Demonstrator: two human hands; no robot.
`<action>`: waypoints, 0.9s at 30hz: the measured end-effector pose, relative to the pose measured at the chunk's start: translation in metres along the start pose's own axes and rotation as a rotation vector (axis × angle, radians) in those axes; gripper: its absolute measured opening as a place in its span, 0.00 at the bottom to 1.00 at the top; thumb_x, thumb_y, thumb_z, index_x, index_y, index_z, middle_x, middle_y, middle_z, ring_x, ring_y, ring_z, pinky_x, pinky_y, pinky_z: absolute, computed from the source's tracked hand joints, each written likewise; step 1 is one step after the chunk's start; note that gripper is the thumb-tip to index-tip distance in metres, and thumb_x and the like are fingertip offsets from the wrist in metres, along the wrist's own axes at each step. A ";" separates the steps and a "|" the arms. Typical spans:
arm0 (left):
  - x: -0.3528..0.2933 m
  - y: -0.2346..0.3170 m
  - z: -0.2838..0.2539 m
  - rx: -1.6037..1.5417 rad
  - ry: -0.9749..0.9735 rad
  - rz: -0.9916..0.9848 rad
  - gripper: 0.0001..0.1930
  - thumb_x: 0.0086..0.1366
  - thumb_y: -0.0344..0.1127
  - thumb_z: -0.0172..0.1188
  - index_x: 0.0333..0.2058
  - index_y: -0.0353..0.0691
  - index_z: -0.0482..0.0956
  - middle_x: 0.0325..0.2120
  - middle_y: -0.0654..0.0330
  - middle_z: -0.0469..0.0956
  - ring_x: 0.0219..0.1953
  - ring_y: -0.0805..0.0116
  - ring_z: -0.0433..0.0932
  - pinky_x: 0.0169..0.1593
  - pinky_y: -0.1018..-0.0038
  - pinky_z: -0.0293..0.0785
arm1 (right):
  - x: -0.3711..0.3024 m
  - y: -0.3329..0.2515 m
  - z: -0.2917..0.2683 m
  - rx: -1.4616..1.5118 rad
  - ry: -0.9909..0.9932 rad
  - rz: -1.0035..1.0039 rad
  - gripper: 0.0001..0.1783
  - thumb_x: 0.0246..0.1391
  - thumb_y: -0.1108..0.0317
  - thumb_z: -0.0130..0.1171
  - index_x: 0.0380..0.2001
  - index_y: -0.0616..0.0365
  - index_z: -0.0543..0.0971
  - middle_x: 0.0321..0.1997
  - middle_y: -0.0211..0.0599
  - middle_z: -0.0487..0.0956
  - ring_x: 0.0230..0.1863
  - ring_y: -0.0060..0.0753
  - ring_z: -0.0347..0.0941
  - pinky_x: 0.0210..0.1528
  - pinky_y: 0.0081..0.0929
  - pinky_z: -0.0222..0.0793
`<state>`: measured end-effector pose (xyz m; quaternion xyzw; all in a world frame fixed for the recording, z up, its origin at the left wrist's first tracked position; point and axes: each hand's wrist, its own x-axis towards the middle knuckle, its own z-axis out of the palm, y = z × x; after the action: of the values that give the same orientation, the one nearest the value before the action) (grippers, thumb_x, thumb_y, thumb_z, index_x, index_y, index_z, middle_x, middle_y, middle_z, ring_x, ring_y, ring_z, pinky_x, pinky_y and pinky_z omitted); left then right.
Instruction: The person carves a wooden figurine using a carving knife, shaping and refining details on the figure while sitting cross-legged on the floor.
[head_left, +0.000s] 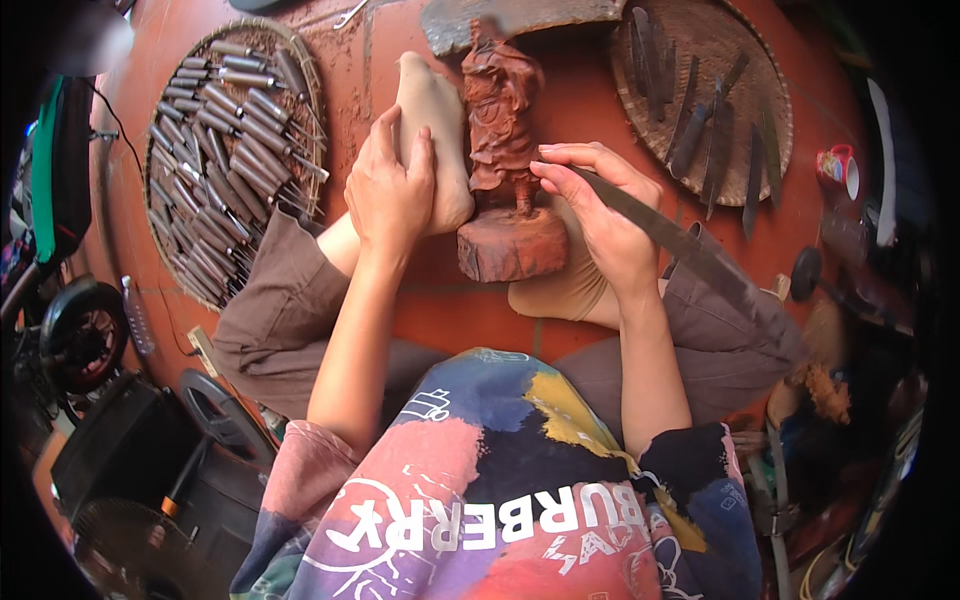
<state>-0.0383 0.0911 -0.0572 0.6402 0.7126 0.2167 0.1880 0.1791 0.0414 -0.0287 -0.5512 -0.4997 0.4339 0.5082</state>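
A reddish-brown carved wooden figure (503, 120) stands upright on its rough block base (512, 246), between my two feet. My right hand (615, 215) pinches a long, flat, dark file (665, 230) near its narrow end, close to the figure's right side. I cannot tell whether the file touches the wood. The file's other end reaches back over my right knee. On my left foot, in a beige sock (432, 110), lies my left hand (388, 185), fingers apart and with no tool. My right foot (560, 285) is partly hidden behind the base and right hand.
A round woven tray (318, 130) at the left holds many wooden-handled chisels. Another woven tray (640, 100) at the far right bears several files and blades. Behind the figure lies a wooden slab (570, 12). A red-and-white mug (838, 172) lies on the tiled floor (360, 285).
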 end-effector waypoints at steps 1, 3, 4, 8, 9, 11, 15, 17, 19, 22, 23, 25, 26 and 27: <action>0.000 -0.001 0.000 -0.011 0.007 0.000 0.23 0.67 0.49 0.58 0.55 0.42 0.77 0.46 0.44 0.82 0.47 0.41 0.81 0.50 0.53 0.76 | 0.002 -0.002 0.000 -0.039 -0.016 -0.010 0.08 0.57 0.73 0.68 0.40 0.65 0.85 0.35 0.36 0.86 0.36 0.22 0.82 0.39 0.18 0.77; -0.001 -0.003 0.000 -0.034 0.022 -0.003 0.23 0.66 0.48 0.59 0.55 0.42 0.78 0.46 0.44 0.83 0.47 0.41 0.81 0.50 0.53 0.76 | 0.004 -0.016 0.006 0.058 -0.003 0.151 0.06 0.55 0.77 0.69 0.36 0.65 0.84 0.35 0.35 0.86 0.35 0.20 0.82 0.39 0.18 0.77; 0.000 -0.003 0.000 -0.038 0.022 -0.010 0.23 0.66 0.48 0.59 0.55 0.42 0.78 0.46 0.45 0.83 0.47 0.41 0.81 0.50 0.53 0.76 | 0.006 -0.017 0.010 0.132 0.010 0.177 0.05 0.56 0.78 0.68 0.35 0.66 0.83 0.35 0.35 0.86 0.35 0.20 0.82 0.39 0.18 0.77; -0.002 -0.001 -0.005 -0.034 0.029 -0.030 0.24 0.65 0.49 0.59 0.54 0.42 0.78 0.45 0.46 0.83 0.46 0.40 0.82 0.50 0.52 0.77 | 0.009 -0.012 0.014 0.183 0.011 0.208 0.05 0.60 0.77 0.64 0.31 0.65 0.78 0.41 0.40 0.84 0.39 0.27 0.82 0.44 0.21 0.77; -0.001 0.000 -0.006 -0.027 0.023 -0.032 0.24 0.65 0.49 0.59 0.54 0.42 0.78 0.45 0.46 0.83 0.45 0.40 0.82 0.50 0.52 0.77 | 0.010 -0.010 0.014 0.127 0.036 0.200 0.07 0.59 0.75 0.66 0.30 0.66 0.78 0.40 0.38 0.84 0.38 0.24 0.81 0.42 0.20 0.76; 0.000 -0.004 -0.002 -0.020 0.036 -0.006 0.24 0.64 0.49 0.59 0.54 0.41 0.78 0.45 0.47 0.83 0.45 0.40 0.82 0.50 0.52 0.77 | 0.010 -0.001 0.014 -0.067 0.067 0.132 0.10 0.58 0.69 0.69 0.31 0.66 0.81 0.43 0.39 0.83 0.40 0.22 0.78 0.42 0.21 0.71; -0.002 -0.007 0.000 -0.018 0.067 -0.006 0.24 0.64 0.49 0.59 0.54 0.42 0.78 0.44 0.46 0.83 0.45 0.41 0.82 0.50 0.53 0.77 | 0.010 -0.003 0.025 -0.081 0.065 0.202 0.11 0.58 0.68 0.69 0.33 0.66 0.82 0.42 0.38 0.81 0.39 0.23 0.75 0.42 0.22 0.69; -0.002 -0.006 0.003 -0.006 0.092 0.004 0.22 0.66 0.49 0.60 0.54 0.44 0.79 0.42 0.43 0.83 0.45 0.40 0.82 0.49 0.53 0.77 | 0.013 -0.009 0.027 -0.115 0.055 0.282 0.11 0.57 0.68 0.70 0.33 0.66 0.82 0.42 0.38 0.82 0.40 0.23 0.75 0.42 0.21 0.69; -0.002 -0.006 0.003 -0.012 0.089 -0.001 0.22 0.66 0.49 0.60 0.54 0.45 0.79 0.42 0.43 0.83 0.46 0.40 0.82 0.49 0.53 0.77 | 0.013 -0.008 0.027 -0.141 0.051 0.281 0.11 0.57 0.68 0.70 0.33 0.66 0.82 0.42 0.36 0.81 0.39 0.22 0.75 0.42 0.21 0.69; -0.002 -0.004 0.003 -0.019 0.079 -0.014 0.22 0.66 0.50 0.60 0.54 0.45 0.79 0.43 0.43 0.83 0.46 0.40 0.82 0.49 0.53 0.77 | 0.012 0.003 0.023 -0.016 0.060 0.253 0.10 0.57 0.69 0.70 0.33 0.66 0.82 0.39 0.34 0.80 0.37 0.21 0.74 0.41 0.20 0.69; -0.002 -0.004 0.003 -0.016 0.079 -0.017 0.22 0.66 0.50 0.60 0.54 0.45 0.79 0.43 0.43 0.83 0.46 0.41 0.82 0.49 0.54 0.77 | 0.013 0.005 0.018 0.128 0.068 0.308 0.10 0.56 0.69 0.71 0.33 0.65 0.82 0.37 0.33 0.79 0.37 0.21 0.74 0.41 0.21 0.69; -0.002 -0.005 0.003 -0.006 0.078 -0.019 0.23 0.66 0.50 0.60 0.54 0.45 0.79 0.43 0.43 0.83 0.46 0.41 0.82 0.49 0.54 0.77 | 0.013 0.001 0.016 0.301 0.088 0.398 0.08 0.56 0.71 0.70 0.33 0.65 0.83 0.37 0.33 0.80 0.37 0.20 0.74 0.41 0.20 0.69; -0.002 -0.005 0.003 0.000 0.077 -0.018 0.23 0.66 0.50 0.60 0.54 0.45 0.79 0.43 0.44 0.83 0.46 0.41 0.82 0.50 0.54 0.77 | 0.014 -0.002 0.018 0.158 0.070 0.344 0.07 0.56 0.72 0.70 0.33 0.65 0.84 0.39 0.34 0.81 0.37 0.20 0.75 0.42 0.19 0.70; -0.001 -0.005 0.003 0.007 0.077 -0.017 0.23 0.65 0.50 0.60 0.55 0.45 0.79 0.44 0.44 0.83 0.47 0.41 0.82 0.50 0.54 0.77 | 0.014 -0.004 0.022 0.015 0.051 0.289 0.06 0.57 0.73 0.69 0.33 0.65 0.84 0.41 0.36 0.82 0.38 0.20 0.75 0.43 0.19 0.71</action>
<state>-0.0402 0.0897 -0.0625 0.6259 0.7255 0.2371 0.1601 0.1589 0.0581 -0.0264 -0.6243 -0.3988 0.4920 0.4572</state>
